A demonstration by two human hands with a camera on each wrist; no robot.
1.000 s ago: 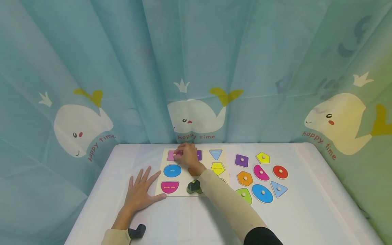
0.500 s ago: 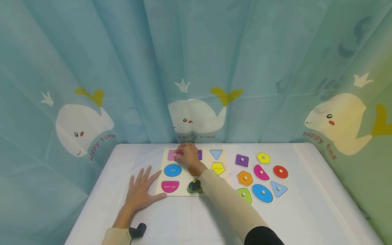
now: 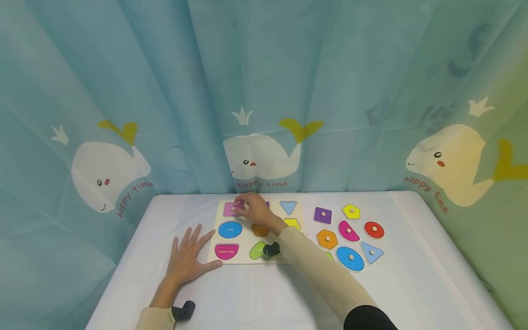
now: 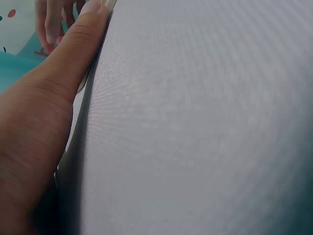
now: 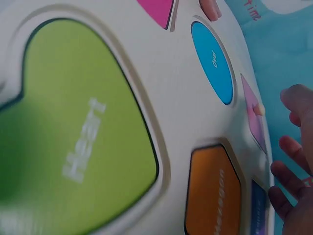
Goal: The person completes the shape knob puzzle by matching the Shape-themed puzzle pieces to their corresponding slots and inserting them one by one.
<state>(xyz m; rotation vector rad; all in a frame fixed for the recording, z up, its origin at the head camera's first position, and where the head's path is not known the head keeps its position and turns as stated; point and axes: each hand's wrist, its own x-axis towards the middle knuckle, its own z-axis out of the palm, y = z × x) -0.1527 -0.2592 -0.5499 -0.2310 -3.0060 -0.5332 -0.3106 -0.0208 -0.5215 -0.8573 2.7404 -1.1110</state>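
The puzzle board (image 3: 246, 238) lies on the white table, with printed, coloured shape recesses. A pink rectangle piece (image 3: 228, 211) with a small knob sits in its upper left recess. Just right of that piece hovers my right hand (image 3: 256, 210). In the right wrist view its loosely bent fingers (image 5: 293, 147) are apart from the knob (image 5: 259, 109). My left hand (image 3: 186, 259) rests with spread fingers on the table, thumb and fingertips at the board's left edge. The left wrist view shows the left thumb (image 4: 54, 83) along the board edge.
Several knobbed pieces lie right of the board, among them a purple square (image 3: 322, 215), yellow pentagon (image 3: 351, 211), orange hexagon (image 3: 327, 239), red piece (image 3: 374, 230), blue oval (image 3: 350, 259) and blue triangle (image 3: 372, 253). A whale-print curtain (image 3: 264, 91) hangs behind the table.
My right hand has let go of the pink rectangle piece's knob and drawn slightly right, uncovering more of the piece and the orange hexagon recess. The left hand stays in place.
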